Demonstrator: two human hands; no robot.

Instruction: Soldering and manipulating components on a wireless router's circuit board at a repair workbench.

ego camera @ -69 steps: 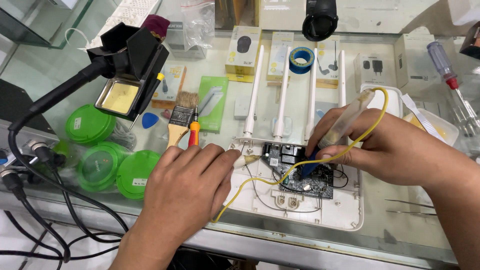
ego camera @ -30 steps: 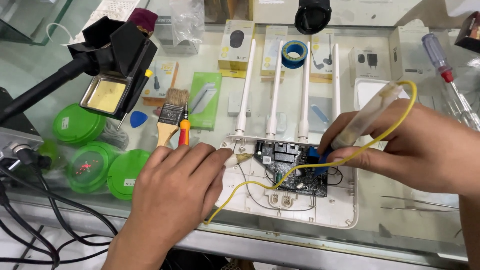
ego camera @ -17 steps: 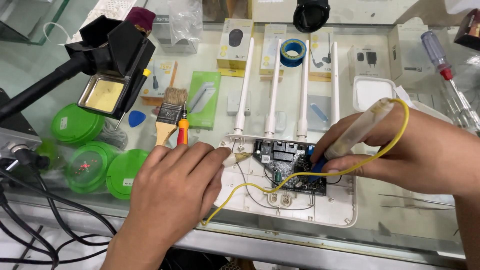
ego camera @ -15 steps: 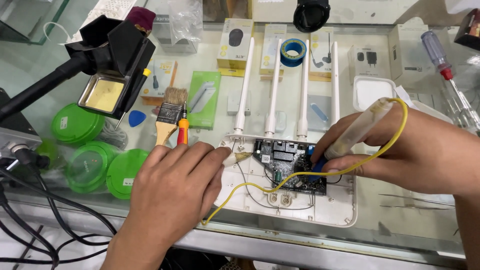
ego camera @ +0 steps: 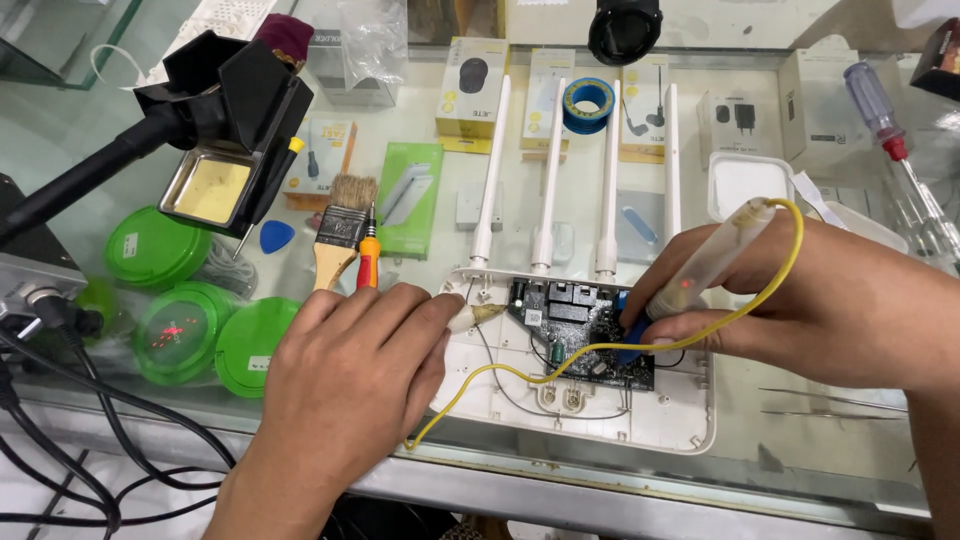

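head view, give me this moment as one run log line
left hand: holds probe tip at circuit board edge | right hand: presses clear pen probe onto board | yellow wire: joins both | router shell: open

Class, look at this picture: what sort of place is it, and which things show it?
Probably an electronics repair counter in a shop: an opened router with its circuit board bare, a soldering iron stand, and boxed accessories under the glass countertop.
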